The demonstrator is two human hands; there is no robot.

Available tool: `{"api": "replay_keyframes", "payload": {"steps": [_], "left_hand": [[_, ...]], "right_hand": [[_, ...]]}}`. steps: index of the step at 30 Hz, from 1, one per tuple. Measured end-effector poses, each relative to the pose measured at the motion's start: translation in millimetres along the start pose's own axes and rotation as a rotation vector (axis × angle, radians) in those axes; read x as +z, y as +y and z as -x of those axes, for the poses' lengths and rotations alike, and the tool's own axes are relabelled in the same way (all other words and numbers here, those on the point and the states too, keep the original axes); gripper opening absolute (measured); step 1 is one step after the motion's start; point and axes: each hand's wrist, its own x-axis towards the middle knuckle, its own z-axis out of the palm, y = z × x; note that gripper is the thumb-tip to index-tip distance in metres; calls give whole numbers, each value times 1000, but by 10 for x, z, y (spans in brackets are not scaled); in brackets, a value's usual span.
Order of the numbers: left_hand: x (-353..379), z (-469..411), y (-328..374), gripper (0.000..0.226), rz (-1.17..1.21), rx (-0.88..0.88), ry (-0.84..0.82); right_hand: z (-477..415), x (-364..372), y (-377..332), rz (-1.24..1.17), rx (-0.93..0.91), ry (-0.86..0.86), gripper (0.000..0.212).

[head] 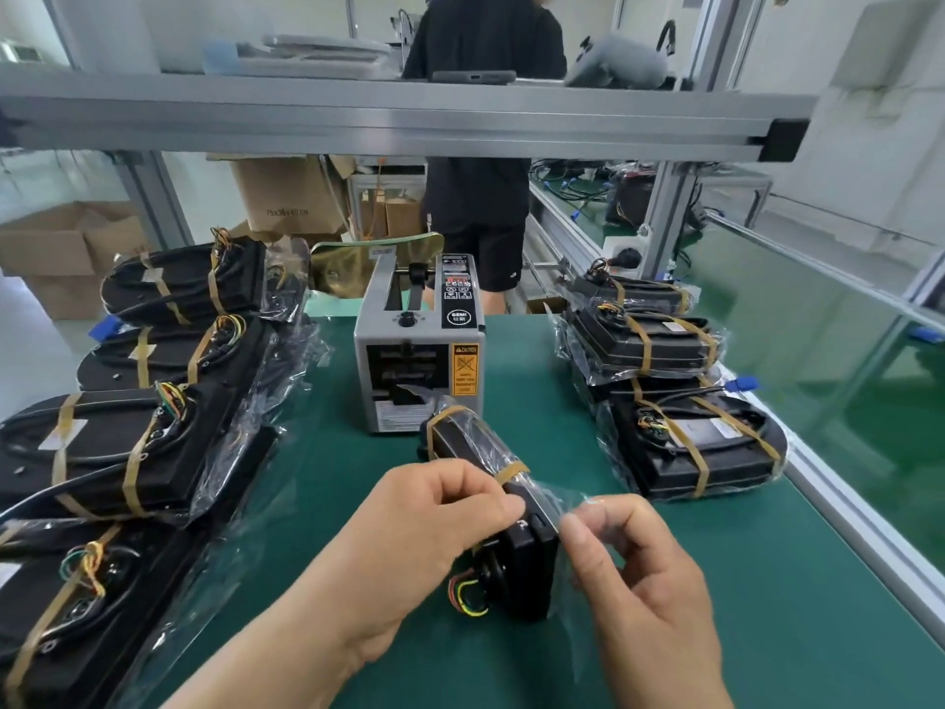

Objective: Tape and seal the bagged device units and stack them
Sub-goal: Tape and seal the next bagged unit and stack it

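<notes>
Lower centre, the bagged unit point(486, 452) rests on the surface point(332, 478) — left hand point(414, 545) and right hand point(644, 585) both pinch its slippery loose film. Body looks rigid, dense: grip there.

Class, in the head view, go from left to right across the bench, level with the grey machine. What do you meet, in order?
Row of taped bagged units → tape dispenser → stack of taped bagged units.
</notes>
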Motion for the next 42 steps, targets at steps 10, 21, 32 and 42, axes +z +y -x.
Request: {"api": "replay_keyframes", "payload": {"steps": [10, 21, 32, 42], "left_hand": [[4, -30, -3, 8, -55, -29, -11], [26, -72, -14, 11, -194, 12, 49], [39, -100, -125, 23, -329, 116, 85], [84, -224, -167, 37, -308, 96, 237]], "right_hand": [[8, 36, -34, 43, 35, -9, 19], [20, 16, 11, 65, 2, -34, 17], [12, -1, 19, 81, -12, -22, 16], [-4, -20, -29, 94, -3, -55, 24]]}}
